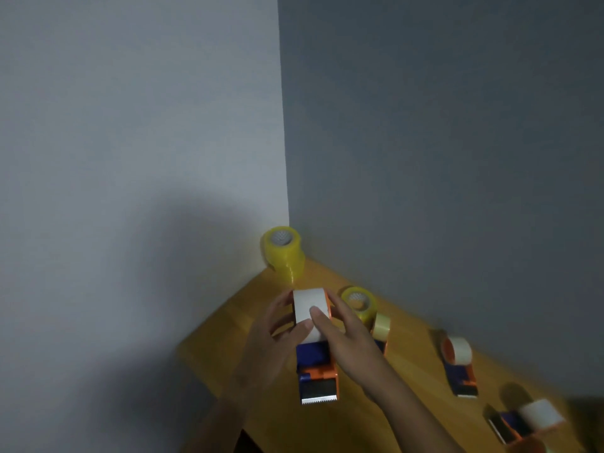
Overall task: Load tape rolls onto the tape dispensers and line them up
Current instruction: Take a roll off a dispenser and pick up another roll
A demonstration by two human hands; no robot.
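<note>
**Head view: both hands on a white roll seated in an orange and blue dispenser**

Head camera looks down past two grey walls (130, 125) meeting in a corner, with a wooden surface (418, 364) filling the lower right.

Largest on the wood is the stack of yellow tape rolls (283, 253), standing in the far corner against the walls. Nearer, at mid-frame, is the held dispenser (318, 376), orange and blue, its toothed cutting edge pointing toward the camera. A white tape roll (310, 313) sits at its far end.

The left hand (281, 338) curls around the left side of that white roll, thumb laid on its face. The right hand (346, 335) comes in from the right, fingers wrapped over the dispenser's side and one fingertip pressed on the roll's face. Both grips are closed around the roll and dispenser; whether the dispenser rests on the wood or is lifted cannot be told.

Just behind the right hand a second dispenser (380, 331) carries a pale roll, with a single yellow roll (359, 304) touching it at the back. Well to the right stands a third dispenser (459, 367), loaded with a pale roll. At the bottom right edge lies a fourth dispenser (526, 423), blurred, with a white roll.
</note>
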